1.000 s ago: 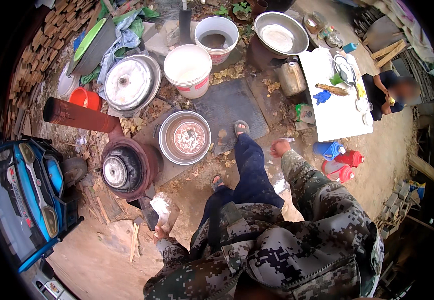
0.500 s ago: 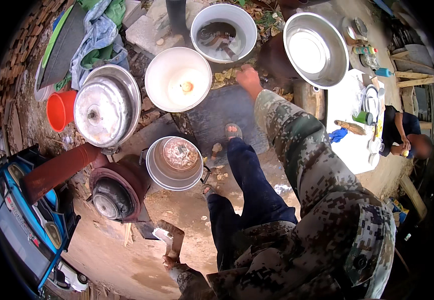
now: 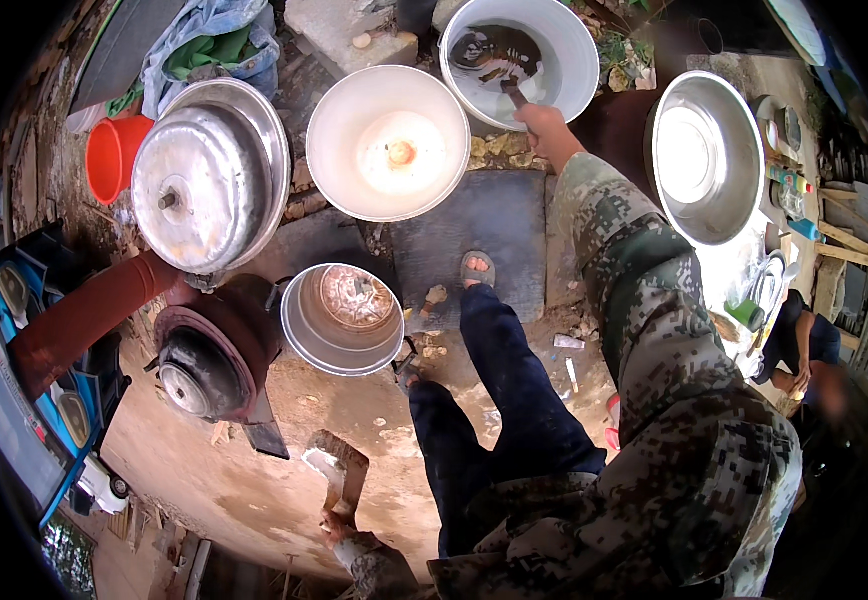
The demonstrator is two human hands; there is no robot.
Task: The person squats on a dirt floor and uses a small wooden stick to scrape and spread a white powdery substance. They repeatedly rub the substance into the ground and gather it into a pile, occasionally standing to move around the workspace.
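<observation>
Head view: a dark handle (image 3: 512,92) is gripped by the right hand (image 3: 546,130).
The white bucket (image 3: 574,60) of murky water lies just beyond the closed fist, the handle's far end dipped inside.

No screens or signs, small blue-and-green packages (image 3: 792,205) on the table at far right, labels unreadable

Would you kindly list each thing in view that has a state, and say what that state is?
right hand: closed on a dark handle dipping into the white bucket
white bucket: open, holding dark water
white basin: open, holding pale liquid
steel pot: open, upright
domed steel lid: lying on a wide steel pan
left hand: gripping a flat blade
steel bowl: empty
</observation>
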